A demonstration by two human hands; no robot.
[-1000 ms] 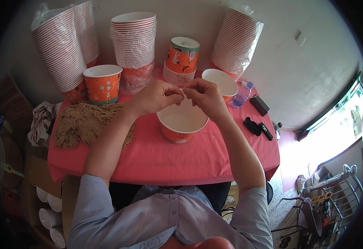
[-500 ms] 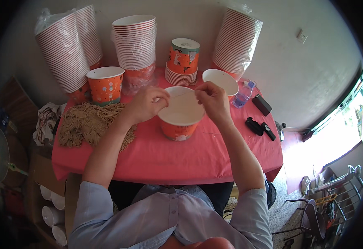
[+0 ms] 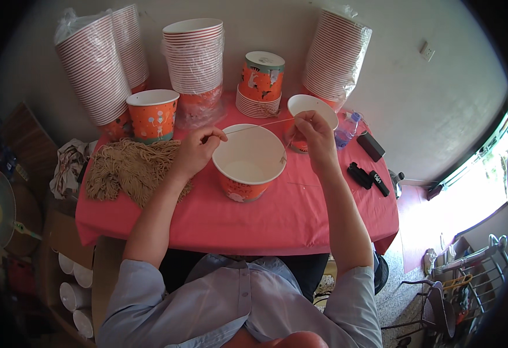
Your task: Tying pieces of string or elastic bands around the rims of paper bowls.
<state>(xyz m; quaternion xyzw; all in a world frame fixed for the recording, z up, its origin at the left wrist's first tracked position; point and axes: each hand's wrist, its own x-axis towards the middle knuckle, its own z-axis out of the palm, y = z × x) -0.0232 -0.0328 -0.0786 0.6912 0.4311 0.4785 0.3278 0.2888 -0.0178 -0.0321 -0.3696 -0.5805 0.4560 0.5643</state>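
A thin beige string (image 3: pixel 260 125) stretches between my two hands above the far rim of an orange paper bucket (image 3: pixel 245 191) with a white inside. My left hand (image 3: pixel 197 152) pinches one end at the bucket's left side. Over to the right, my right hand (image 3: pixel 314 139) grips the string between thumb and fingers, in front of another white-lined bucket (image 3: pixel 300 104). A small string-like bit hangs at the near bucket's right rim. Left of my left hand lies a heap of beige strings (image 3: pixel 132 171).
Tall stacks of paper buckets (image 3: pixel 94 72) line the wall, some in clear plastic. One orange bucket (image 3: pixel 153 119) stands behind the string heap. At right are a plastic bottle (image 3: pixel 347 130), a black box (image 3: pixel 371 146) and small black objects (image 3: pixel 359 176). Red cloth (image 3: pixel 236 232) covers the table.
My hands have moved apart, the right one to the right, drawing the string out between them. The near bucket has shifted slightly left. The view has shifted a little.
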